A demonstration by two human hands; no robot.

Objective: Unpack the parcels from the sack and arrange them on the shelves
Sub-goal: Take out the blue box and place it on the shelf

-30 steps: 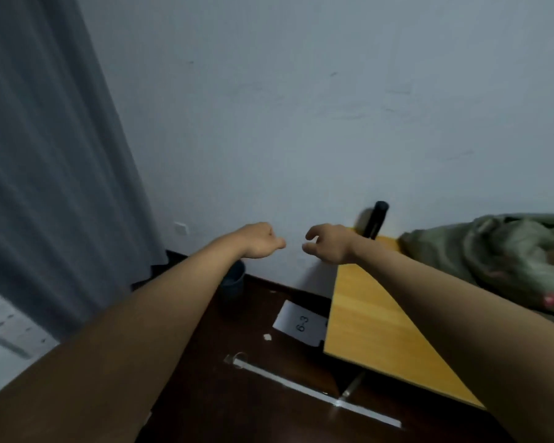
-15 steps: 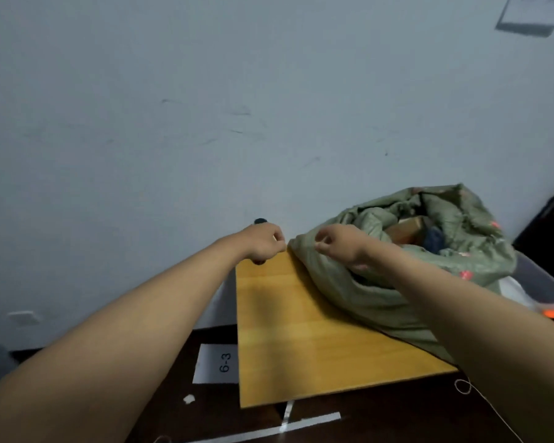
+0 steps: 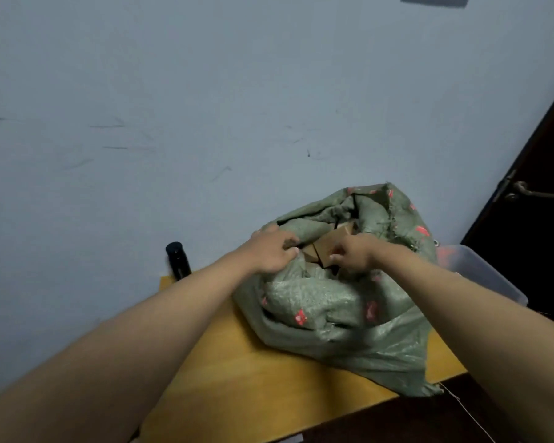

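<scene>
A green woven sack (image 3: pixel 339 308) with red marks lies on a yellow wooden table (image 3: pixel 237 378) against the wall, its mouth open at the top. Brown cardboard parcels (image 3: pixel 328 246) show inside the opening. My left hand (image 3: pixel 269 251) rests at the left rim of the mouth, fingers curled on the sack edge beside a parcel. My right hand (image 3: pixel 354 257) is at the right side of the opening, its fingers pinching the edge of a brown parcel. The lower parts of the parcels are hidden by the sack. No shelves are in view.
A black cylindrical bottle (image 3: pixel 178 260) stands on the table's far left corner by the wall. A clear plastic bin (image 3: pixel 480 273) sits right of the sack. A dark door with a lever handle (image 3: pixel 530 193) is at the far right.
The view swung right from the curtain and floor onto the sack. Both hands moved from above the table edge into the sack's mouth and closed around the parcels there.
</scene>
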